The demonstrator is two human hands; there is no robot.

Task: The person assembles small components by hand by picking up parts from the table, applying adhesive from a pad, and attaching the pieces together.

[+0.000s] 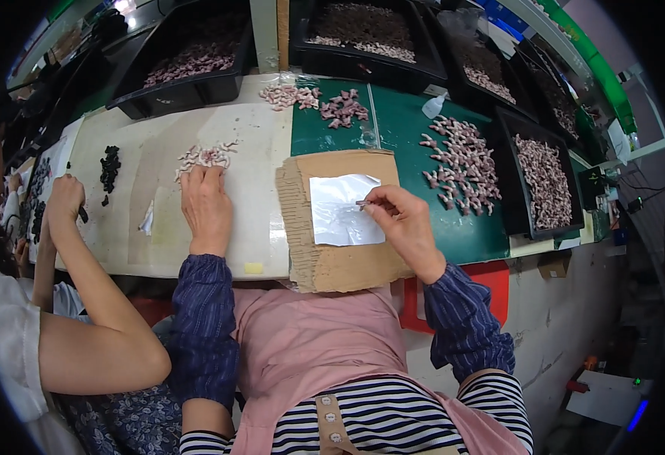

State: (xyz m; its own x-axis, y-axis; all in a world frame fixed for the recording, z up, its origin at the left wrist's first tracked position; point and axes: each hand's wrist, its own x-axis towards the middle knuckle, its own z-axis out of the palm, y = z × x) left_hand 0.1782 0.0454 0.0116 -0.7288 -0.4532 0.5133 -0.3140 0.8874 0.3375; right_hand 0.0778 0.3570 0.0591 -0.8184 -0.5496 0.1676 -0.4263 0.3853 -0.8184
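Observation:
My right hand (402, 226) pinches a small mauve moulded piece (362, 203) between thumb and forefinger. It is just above a shiny white sheet (336, 224), which lies on a ridged cardboard piece (302, 262). To the left, my left hand (207, 205) reaches into a loose heap of small pale pieces (215, 155). Its fingers are bent down and close together; the tips are hidden, so what they grip does not show. Many mauve pieces (465, 167) are spread on the green mat right of the cardboard.
Black bins (539, 182) of similar pieces stand at the right and along the back. Small piles, pale (289, 96) and mauve (344, 108), lie beyond the cardboard. A dropper bottle (433, 106) stands near the bins. At left, a co-worker's arm (97, 303) rests near black pieces (109, 173).

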